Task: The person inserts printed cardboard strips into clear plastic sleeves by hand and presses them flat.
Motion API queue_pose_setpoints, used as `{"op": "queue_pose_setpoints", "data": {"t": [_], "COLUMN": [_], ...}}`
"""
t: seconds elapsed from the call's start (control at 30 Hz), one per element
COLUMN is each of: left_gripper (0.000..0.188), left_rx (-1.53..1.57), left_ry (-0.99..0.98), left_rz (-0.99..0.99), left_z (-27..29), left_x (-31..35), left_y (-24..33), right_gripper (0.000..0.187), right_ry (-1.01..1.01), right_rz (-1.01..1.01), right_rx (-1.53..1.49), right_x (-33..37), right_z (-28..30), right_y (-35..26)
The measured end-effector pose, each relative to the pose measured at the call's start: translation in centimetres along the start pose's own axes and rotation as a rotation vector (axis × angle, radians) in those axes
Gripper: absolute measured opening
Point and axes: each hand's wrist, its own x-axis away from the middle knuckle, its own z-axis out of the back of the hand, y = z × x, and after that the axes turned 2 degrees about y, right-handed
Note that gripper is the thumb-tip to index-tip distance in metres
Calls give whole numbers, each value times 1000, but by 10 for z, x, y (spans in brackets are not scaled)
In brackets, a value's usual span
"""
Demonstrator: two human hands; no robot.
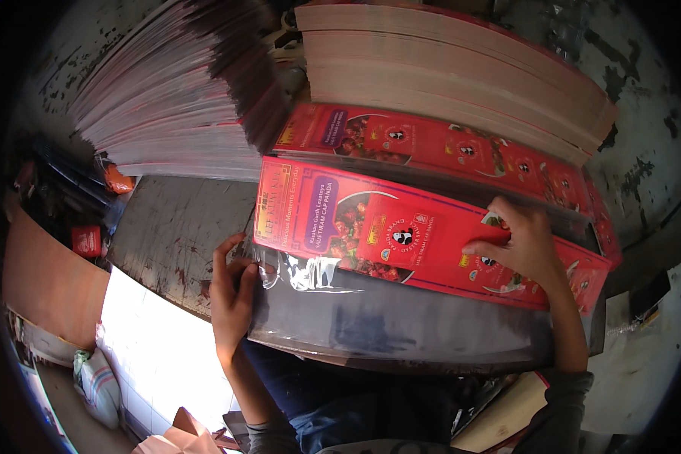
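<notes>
A long red printed card strip (340,200) with food pictures lies slantwise before me, on or partly inside a clear plastic sleeve (401,314). The sleeve reaches toward the near table edge and shines at its left end. At that left end, my left hand (233,295) pinches the sleeve's edge between thumb and fingers. My right hand (523,246) rests on the right part of the card, thumb and forefinger spread apart on its face. Its other fingers are partly hidden. Just behind lies another red printed strip (431,147), also under clear plastic.
A tall fanned stack of plastic sleeves (174,106) stands at the back left. Behind the strips is a long stack of cards (446,76) on edge. The worn dark tabletop (174,227) shows at left. Below it are a brown board (53,265) and a striped bag (98,390).
</notes>
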Motion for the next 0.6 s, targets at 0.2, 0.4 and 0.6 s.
{"op": "queue_pose_setpoints", "data": {"t": [0.2, 0.4, 0.6], "left_gripper": [39, 36, 31], "left_rx": [57, -22, -46], "left_ry": [20, 35, 34], "left_rz": [16, -2, 18], "left_z": [-3, -2, -1], "left_x": [1, 2, 3], "left_y": [2, 1, 1], "right_gripper": [48, 48, 47], "right_ry": [62, 45, 53], "right_rz": [108, 113, 80], "right_rx": [10, -3, 19], "right_x": [1, 2, 2], "right_z": [-4, -6, 1], "right_y": [5, 4, -4]}}
